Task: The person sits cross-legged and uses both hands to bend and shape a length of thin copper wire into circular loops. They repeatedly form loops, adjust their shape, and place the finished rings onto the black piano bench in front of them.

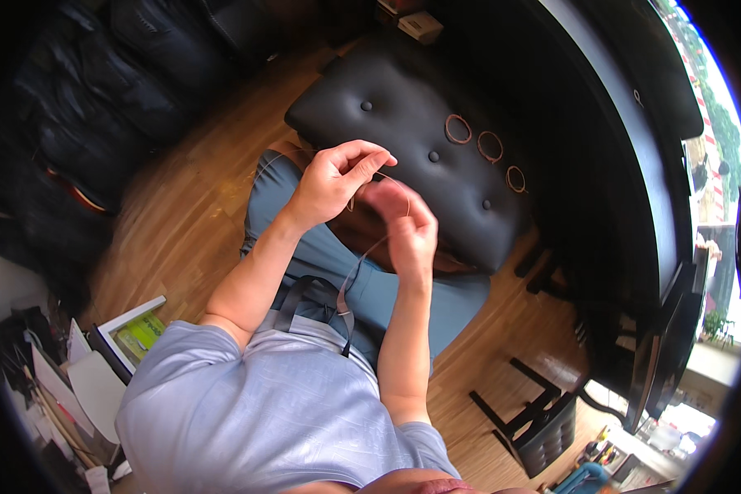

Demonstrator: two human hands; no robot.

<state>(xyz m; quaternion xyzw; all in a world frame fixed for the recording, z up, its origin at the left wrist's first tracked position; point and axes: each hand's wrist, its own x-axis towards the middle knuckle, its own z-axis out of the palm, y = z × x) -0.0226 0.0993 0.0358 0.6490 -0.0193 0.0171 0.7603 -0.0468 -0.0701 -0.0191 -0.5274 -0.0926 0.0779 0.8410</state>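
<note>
My left hand (pixel 337 181) is pinched shut on a thin copper-coloured string (pixel 385 175), thumb against forefinger, above my lap. The strand bends across to my right hand (pixel 410 235), whose curled fingers are smeared by motion but appear closed around it. A pale, thin length hangs below the right hand toward my lap. Beyond my hands, a first coiled string (pixel 458 129), a second coiled string (pixel 490 146) and a smaller coiled string (pixel 515 179) lie apart in a row on the black tufted bench (pixel 395 107).
A large black piece of furniture (pixel 584 123) curves along the right. At the left stands a black leather sofa (pixel 140 74). A black padded stool (pixel 543 436) is at the lower right. An open drawer (pixel 128 317) and papers (pixel 90 383) are at the lower left.
</note>
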